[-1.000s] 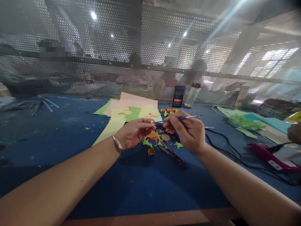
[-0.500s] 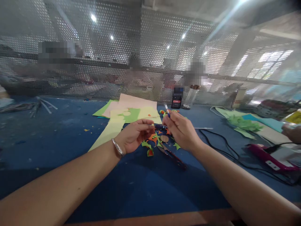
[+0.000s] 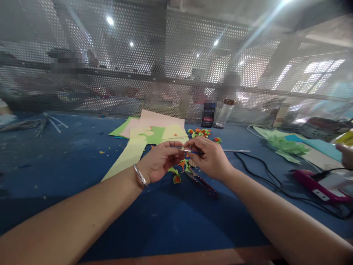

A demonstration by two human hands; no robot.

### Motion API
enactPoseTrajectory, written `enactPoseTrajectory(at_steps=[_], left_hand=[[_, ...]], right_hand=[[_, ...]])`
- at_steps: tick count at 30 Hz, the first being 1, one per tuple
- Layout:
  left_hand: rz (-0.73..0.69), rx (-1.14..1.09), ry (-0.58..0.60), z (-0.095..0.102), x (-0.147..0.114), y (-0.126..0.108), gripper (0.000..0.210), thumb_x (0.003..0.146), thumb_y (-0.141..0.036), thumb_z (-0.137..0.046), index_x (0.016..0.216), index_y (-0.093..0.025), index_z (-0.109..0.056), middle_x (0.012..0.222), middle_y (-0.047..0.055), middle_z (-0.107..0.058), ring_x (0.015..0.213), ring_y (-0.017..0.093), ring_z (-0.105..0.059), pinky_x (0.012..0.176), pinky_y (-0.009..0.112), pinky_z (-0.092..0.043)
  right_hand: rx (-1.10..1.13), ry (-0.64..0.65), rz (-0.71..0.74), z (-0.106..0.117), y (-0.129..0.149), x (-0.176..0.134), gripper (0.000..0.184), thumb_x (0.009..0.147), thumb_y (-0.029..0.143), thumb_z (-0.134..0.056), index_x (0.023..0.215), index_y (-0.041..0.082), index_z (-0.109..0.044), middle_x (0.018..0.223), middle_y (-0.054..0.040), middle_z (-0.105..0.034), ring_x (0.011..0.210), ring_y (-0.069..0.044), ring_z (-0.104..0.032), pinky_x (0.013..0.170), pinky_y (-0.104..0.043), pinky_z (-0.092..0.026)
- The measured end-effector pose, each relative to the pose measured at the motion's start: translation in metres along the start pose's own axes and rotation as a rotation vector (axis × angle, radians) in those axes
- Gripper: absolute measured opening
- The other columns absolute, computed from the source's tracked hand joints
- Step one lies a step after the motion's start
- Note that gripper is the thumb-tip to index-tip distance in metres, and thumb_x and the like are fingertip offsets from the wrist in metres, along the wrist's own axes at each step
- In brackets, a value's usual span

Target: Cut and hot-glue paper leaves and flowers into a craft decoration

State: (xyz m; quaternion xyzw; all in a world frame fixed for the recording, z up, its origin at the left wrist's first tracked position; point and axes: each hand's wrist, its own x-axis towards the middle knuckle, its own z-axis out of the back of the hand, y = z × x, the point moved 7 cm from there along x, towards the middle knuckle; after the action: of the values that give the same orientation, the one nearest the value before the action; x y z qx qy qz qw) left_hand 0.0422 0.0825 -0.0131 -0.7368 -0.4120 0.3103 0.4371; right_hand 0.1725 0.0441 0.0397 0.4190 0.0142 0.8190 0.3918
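My left hand [image 3: 162, 159], with a silver bangle on its wrist, pinches a small pale yellow piece [image 3: 182, 148] between thumb and fingers. My right hand [image 3: 211, 156] is closed around a slim blue pen-like tool [image 3: 196, 152]. The tool's whitish tip points left and meets or nearly meets the piece; I cannot tell which. Orange and green paper scraps [image 3: 177, 179] lie under both hands. A pair of scissors [image 3: 204, 184] with dark red handles rests below my right hand, and a round wooden disc is partly hidden behind it.
Pale yellow, pink and green paper sheets [image 3: 162, 117] lie beyond my left hand. Folded orange-green pieces [image 3: 202, 132], a phone [image 3: 208, 115] and a clear bottle [image 3: 224, 114] stand further back. On the right are black cables [image 3: 264, 180], a purple power strip [image 3: 314, 186] and another person's hand [image 3: 346, 154].
My right hand has tilted the blue tool from upright to nearly level, its whitish tip now at the left fingertips. Both hands have come closer together, uncovering the folded pieces behind.
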Motion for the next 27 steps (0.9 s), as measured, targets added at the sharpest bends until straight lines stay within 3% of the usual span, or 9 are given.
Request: enactPoseTrajectory(at_steps=[18, 27], left_hand=[[-0.07, 0.128, -0.017, -0.0012, -0.0012, -0.0009, 0.03, 0.071, -0.013, -0.079, 0.096, -0.017, -0.062, 0.085, 0.003, -0.071, 0.075, 0.013, -0.067, 0.067, 0.024, -0.044], [-0.123, 0.196, -0.047, -0.0026, -0.003, -0.0082, 0.028, 0.072, -0.012, -0.075, 0.096, -0.016, -0.06, 0.083, 0.004, -0.07, 0.071, 0.013, -0.064, 0.068, 0.026, -0.047]], right_hand=[[0.062, -0.016, -0.082, -0.0019, -0.007, -0.0009, 0.01, 0.078, 0.009, -0.06, 0.082, 0.018, -0.062, 0.072, 0.0024, -0.054, 0.065, -0.011, -0.048, 0.061, -0.023, -0.038], [0.104, -0.001, -0.105, -0.0015, -0.008, -0.0014, 0.016, 0.08, 0.012, -0.061, 0.094, 0.019, -0.066, 0.078, 0.0002, -0.06, 0.069, -0.012, -0.054, 0.064, -0.025, -0.043]])
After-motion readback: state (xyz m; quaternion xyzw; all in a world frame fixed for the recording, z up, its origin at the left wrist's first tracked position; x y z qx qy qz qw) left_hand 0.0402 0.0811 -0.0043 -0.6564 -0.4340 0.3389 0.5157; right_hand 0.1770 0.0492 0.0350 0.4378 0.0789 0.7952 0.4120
